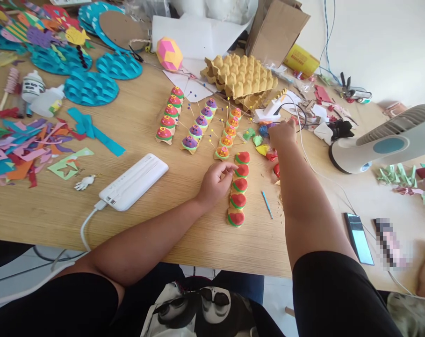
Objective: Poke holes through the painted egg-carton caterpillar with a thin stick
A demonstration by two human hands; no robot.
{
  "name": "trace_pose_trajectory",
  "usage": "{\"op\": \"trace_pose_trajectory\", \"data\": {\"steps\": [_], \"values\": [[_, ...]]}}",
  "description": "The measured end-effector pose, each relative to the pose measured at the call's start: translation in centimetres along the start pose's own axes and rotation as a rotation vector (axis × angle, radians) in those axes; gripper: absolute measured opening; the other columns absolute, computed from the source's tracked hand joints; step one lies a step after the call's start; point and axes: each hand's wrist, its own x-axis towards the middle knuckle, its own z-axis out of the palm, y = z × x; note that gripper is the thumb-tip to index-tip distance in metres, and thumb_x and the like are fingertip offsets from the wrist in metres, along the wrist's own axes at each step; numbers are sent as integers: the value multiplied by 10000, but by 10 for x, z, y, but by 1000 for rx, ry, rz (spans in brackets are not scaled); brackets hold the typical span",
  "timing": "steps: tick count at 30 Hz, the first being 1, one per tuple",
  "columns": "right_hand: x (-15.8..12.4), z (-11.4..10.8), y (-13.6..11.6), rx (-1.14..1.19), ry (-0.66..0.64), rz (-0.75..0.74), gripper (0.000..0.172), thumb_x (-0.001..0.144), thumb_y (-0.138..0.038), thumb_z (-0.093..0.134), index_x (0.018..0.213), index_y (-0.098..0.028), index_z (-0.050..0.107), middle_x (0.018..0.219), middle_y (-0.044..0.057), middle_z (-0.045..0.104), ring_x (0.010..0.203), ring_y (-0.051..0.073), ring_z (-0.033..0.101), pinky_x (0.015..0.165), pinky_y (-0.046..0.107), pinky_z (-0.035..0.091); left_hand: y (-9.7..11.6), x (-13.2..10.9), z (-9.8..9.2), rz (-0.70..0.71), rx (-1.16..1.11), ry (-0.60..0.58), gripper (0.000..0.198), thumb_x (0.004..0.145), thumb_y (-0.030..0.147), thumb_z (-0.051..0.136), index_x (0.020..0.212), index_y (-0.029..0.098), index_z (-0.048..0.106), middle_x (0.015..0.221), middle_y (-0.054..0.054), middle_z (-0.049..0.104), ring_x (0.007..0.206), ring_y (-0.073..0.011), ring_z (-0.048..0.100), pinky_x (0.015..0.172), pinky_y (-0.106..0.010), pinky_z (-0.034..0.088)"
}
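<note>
My left hand (217,183) rests on the wooden table beside a strip of red and green egg-carton cups (239,186), its fingertips touching or nearly touching the second cup from the top, thumb and finger curled close. My right hand (283,133) reaches among small bagged lumps of coloured clay; its fingertips are hidden. Yellow clay (262,149) and green clay (257,140) lie left of it. Three more decorated strips stand further back: pink-red (168,121), purple (201,121) and orange (229,130), the last two with ball-headed pins around them.
A thin blue tool (267,204) lies right of the red strip. Around are a white power bank (133,181), egg trays (243,77), a white power strip (269,112), a fan (384,140), a phone (358,238) and paper scraps (23,150). A cable (305,152) runs past my right forearm.
</note>
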Motion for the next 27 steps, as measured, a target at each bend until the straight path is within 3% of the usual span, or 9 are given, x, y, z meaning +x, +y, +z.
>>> {"op": "trace_pose_trajectory", "data": {"steps": [3, 5, 8, 12, 15, 18, 21, 24, 27], "values": [[-6, -15, 0, -302, -138, -73, 435, 1060, -308, 461, 808, -78, 730, 950, 165, 737, 1193, 271, 590, 1083, 586, 273, 3, 1, -2, 7, 7, -3, 165, 939, 198, 576, 1028, 248, 705, 985, -28, 721, 900, -189, 638, 855, -349, 534], [-12, -32, 1, -344, -120, -117, 348, 1049, -247, 455, 911, -92, 735, 988, 148, 736, 1192, 290, 589, 1062, 591, 310, 2, 1, -2, 7, 16, -3, 166, 937, 201, 576, 1032, 242, 706, 983, -30, 719, 903, -188, 638, 847, -341, 532], [-29, -62, 0, -208, 33, -126, 327, 1050, -217, 396, 1007, -126, 708, 1080, 134, 728, 1225, 299, 573, 1055, 576, 350, 0, 1, -2, 10, 29, -8, 170, 938, 210, 580, 1043, 235, 711, 985, -32, 722, 906, -186, 641, 833, -330, 529], [-76, -88, -9, 179, 375, -102, 206, 1000, -265, 458, 1089, -205, 634, 1272, 98, 692, 1264, 277, 591, 1052, 506, 452, -1, 2, -2, 34, 45, -7, 174, 929, 189, 577, 1038, 230, 707, 979, -34, 729, 905, -188, 646, 826, -329, 525], [-130, -84, -18, 688, 538, 99, 159, 989, -320, 428, 1073, -243, 538, 1180, 101, 685, 1129, 229, 682, 872, 425, 570, 3, 1, -2, 94, 61, -1, 163, 936, 197, 579, 1041, 234, 699, 991, -40, 723, 913, -193, 641, 837, -336, 519], [-184, -66, -24, 1246, 448, 366, 142, 918, -405, 534, 918, -271, 489, 890, 8, 674, 861, 172, 720, 744, 345, 606, 11, -1, -5, 208, 105, -33, 153, 945, 221, 587, 1054, 235, 694, 1003, -50, 715, 942, -205, 625, 871, -352, 506], [-220, -48, -34, 1674, 332, 584, 224, 805, -390, 632, 836, -261, 452, 847, -24, 690, 757, 135, 709, 675, 278, 607, 18, -3, -8, 294, 174, -90, 167, 958, 253, 580, 1088, 239, 683, 1002, -55, 709, 985, -221, 622, 922, -373, 485], [-233, -34, -52, 1791, 354, 659, 252, 751, -350, 660, 812, -263, 431, 778, -65, 665, 711, 104, 690, 664, 231, 595, 22, -6, -10, 347, 217, -145, 227, 946, 301, 613, 1160, 243, 661, 1083, -66, 704, 1065, -238, 613, 958, -379, 472], [-233, -24, -71, 1757, 422, 601, 251, 771, -358, 621, 791, -268, 387, 756, -76, 642, 732, 104, 691, 684, 230, 585, 24, -8, -9, 409, 258, -199, 299, 910, 292, 660, 1204, 238, 640, 1161, -76, 702, 1125, -256, 601, 1004, -395, 456]]}}
